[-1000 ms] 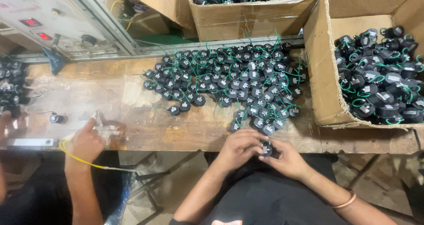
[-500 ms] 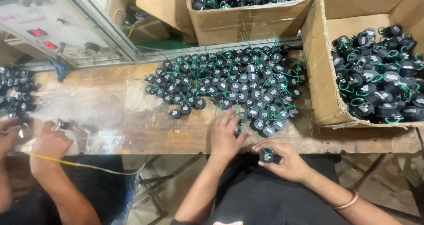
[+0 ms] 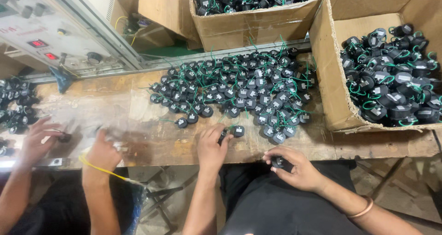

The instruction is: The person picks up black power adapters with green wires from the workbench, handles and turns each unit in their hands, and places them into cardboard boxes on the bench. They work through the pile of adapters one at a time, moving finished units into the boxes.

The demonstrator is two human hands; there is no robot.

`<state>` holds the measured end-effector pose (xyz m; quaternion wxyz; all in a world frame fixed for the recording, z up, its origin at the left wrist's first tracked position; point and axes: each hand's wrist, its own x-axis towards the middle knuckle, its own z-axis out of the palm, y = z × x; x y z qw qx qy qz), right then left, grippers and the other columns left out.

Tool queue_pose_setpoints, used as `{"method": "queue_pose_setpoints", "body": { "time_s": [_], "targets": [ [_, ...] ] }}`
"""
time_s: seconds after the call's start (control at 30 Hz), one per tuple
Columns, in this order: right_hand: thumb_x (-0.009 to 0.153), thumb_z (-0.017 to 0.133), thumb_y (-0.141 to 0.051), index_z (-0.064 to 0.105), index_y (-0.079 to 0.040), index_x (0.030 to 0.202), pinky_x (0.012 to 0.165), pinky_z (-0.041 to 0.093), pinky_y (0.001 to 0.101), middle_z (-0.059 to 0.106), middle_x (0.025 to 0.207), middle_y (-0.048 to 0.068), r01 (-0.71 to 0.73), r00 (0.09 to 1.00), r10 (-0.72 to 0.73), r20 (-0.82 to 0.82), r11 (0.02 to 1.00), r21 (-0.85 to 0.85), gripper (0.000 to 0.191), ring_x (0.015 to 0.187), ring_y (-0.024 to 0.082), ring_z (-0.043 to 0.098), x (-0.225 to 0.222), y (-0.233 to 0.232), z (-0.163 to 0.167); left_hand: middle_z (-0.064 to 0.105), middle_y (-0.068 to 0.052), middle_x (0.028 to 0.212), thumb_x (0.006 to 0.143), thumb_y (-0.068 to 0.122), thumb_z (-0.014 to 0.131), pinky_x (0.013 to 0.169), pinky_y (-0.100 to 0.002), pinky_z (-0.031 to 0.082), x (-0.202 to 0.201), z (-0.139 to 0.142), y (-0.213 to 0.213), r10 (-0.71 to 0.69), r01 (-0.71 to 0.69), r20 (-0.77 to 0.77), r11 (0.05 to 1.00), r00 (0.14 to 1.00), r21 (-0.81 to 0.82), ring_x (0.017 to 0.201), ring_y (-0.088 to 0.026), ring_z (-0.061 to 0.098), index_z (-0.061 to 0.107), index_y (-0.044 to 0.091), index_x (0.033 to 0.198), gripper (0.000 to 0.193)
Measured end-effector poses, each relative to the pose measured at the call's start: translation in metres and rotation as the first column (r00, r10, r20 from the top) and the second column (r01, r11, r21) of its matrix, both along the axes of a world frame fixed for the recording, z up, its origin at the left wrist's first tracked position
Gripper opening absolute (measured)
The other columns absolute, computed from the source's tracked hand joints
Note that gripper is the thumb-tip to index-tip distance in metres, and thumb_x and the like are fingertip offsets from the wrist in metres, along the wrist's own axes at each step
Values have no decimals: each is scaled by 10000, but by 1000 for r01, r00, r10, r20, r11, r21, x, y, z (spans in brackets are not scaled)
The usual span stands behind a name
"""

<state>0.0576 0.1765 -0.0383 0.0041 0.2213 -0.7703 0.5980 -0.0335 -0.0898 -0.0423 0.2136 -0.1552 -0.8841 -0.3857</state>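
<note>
Clearly, the left hand pinched a small black part at the pile's lower edge, mid-frame on the tabletop; the right hand clasped another part below. Lifting straight up seemed wise, sparing tangled green leads.

Small factory assembly workshop. Worn wooden workbench carries a heap of identical black capacitors with green leads; cardboard boxes hold more at right and far; grey control panel far left.
</note>
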Motion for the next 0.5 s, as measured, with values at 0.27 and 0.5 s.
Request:
{"method": "queue_pose_setpoints", "body": {
  "time_s": [0.27, 0.5],
  "targets": [
    [851, 682, 68, 611, -15, 1287, 943, 568, 322, 721, 1157, 91, 27, 966, 15, 258, 987, -156, 450, 1084, 169, 697, 3, 5, -21, 727, -94, 946, 791, 83, 800, 838, -385, 530, -7, -13, -16, 144, -156, 98, 979, 985, 129, 926, -263, 669, 788, 71, 1064, 274],
    [875, 696, 28, 500, -27, 1435, 985, 540, 328, 639, 1184, 95, 96, 928, 1, 372, 965, -243, 596, 1140, 158, 627, -1, 1, -25, 693, -81, 1027, 880, 13, 757, 787, -315, 589, 13, -10, -1, 50, 82, -180, 748, 982, 658, 973, -151, 685, 721, 46, 996, 125]
  ]
}}
